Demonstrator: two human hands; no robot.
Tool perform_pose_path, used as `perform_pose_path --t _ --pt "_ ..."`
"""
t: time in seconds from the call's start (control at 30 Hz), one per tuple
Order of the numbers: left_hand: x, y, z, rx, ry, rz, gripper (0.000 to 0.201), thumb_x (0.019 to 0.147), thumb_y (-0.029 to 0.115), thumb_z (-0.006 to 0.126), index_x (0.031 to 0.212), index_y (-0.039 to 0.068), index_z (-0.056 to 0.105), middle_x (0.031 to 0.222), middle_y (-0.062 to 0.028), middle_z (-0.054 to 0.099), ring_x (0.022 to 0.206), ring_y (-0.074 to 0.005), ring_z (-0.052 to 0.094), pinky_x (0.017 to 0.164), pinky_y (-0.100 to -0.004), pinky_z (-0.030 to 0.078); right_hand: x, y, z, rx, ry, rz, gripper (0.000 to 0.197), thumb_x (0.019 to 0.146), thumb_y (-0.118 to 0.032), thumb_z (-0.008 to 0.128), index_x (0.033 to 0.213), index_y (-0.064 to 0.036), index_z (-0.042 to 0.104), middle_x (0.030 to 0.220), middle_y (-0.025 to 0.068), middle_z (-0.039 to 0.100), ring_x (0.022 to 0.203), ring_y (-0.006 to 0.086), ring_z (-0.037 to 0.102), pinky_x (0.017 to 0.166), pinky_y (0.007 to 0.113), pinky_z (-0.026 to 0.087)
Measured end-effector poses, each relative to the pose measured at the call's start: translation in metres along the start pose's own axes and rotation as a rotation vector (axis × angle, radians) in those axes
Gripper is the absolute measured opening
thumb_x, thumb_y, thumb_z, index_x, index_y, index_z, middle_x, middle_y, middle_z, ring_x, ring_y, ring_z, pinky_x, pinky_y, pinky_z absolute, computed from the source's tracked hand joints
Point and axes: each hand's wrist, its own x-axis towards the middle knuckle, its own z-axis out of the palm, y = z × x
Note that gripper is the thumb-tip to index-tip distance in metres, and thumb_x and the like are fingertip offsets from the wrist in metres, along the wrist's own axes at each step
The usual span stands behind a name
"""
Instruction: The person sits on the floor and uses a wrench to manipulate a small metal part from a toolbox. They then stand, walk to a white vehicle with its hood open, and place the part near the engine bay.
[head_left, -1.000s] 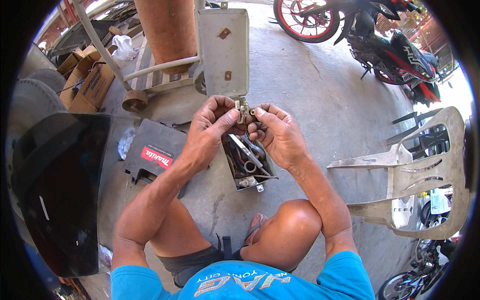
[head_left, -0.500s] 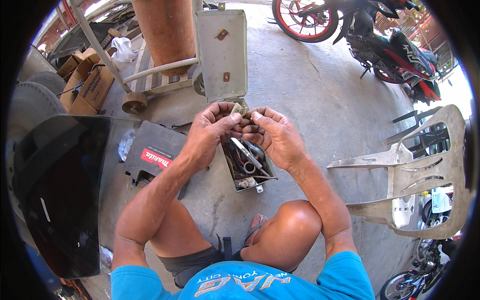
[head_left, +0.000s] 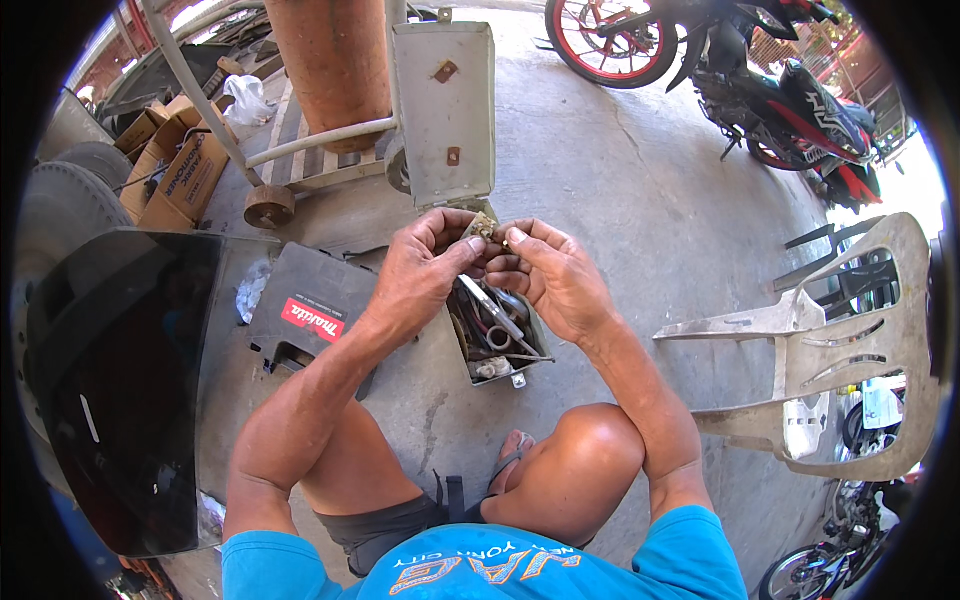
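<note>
- Your left hand (head_left: pixel 425 268) and right hand (head_left: pixel 555 280) meet fingertip to fingertip above the open metal toolbox (head_left: pixel 495 340), both pinching one small brass-coloured part (head_left: pixel 480 226) between them.
- Thumbs and forefingers are narrowed tight on the part; it looks held up high so you can see it well and so anything dropped lands in the box.
- The toolbox sits on the concrete floor (head_left: pixel 620 170) just beyond your knees, its lid (head_left: pixel 445 110) thrown open on the far side.
- To the left, touching nothing you hold, lies a dark plastic tool case (head_left: pixel 310 315); a dark visor (head_left: pixel 110 380) fills the near left.
- A pale plastic chair (head_left: pixel 850 340) lies tipped over on the right, well apart.
- Far off stand a motorcycle (head_left: pixel 760 80) and an orange cylinder (head_left: pixel 335 60) on a cart; open floor lies to the far right.
</note>
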Motion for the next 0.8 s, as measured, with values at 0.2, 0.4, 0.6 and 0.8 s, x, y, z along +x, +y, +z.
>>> perform_pose_path --t 0.2,0.4,0.6,0.8 --pt "0.0 0.002 -0.002 -0.108 -0.002 -0.044 0.031 0.095 0.007 0.061 0.124 -0.005 0.055 0.106 -0.0122 0.07 0.093 -0.0144 0.067 0.086 -0.0293 0.055 -0.001 -0.003 -0.002 0.01 0.057 -0.01 0.02 0.1 -0.005 0.049 0.118 0.0024 0.054 0.108 0.0159 0.067 0.093 0.0201 0.069 0.089 0.031 0.06" --pt "0.002 0.009 -0.006 -0.322 -0.016 -0.104 0.042 0.089 0.001 0.06 0.129 -0.004 0.05 0.116 -0.0162 0.065 0.098 -0.0212 0.069 0.091 -0.0331 0.057 0.003 -0.011 -0.001 0.126 0.049 -0.103 0.039 0.09 0.012 0.034 0.128 0.0098 0.043 0.121 0.024 0.06 0.113 0.0295 0.065 0.1 0.036 0.057" --pt "0.002 0.009 -0.012 -0.406 -0.063 -0.07 0.043 0.088 0.001 0.051 0.131 -0.005 0.047 0.121 -0.0208 0.064 0.104 -0.0233 0.069 0.096 -0.0338 0.057 0.002 -0.01 0.0 0.145 0.075 -0.102 0.033 0.097 0.008 0.034 0.129 0.0116 0.044 0.125 0.0255 0.058 0.118 0.0287 0.063 0.103 0.034 0.056" --pt "0.002 0.012 -0.015 -0.479 -0.05 -0.072 0.038 0.096 0.005 0.039 0.131 -0.008 0.047 0.125 -0.023 0.063 0.109 -0.026 0.069 0.099 -0.0348 0.057 0.0 -0.011 -0.004 0.186 -0.011 -0.125 0.03 0.104 0.001 0.043 0.132 0.01 0.044 0.126 0.0237 0.06 0.119 0.0273 0.064 0.103 0.032 0.057"
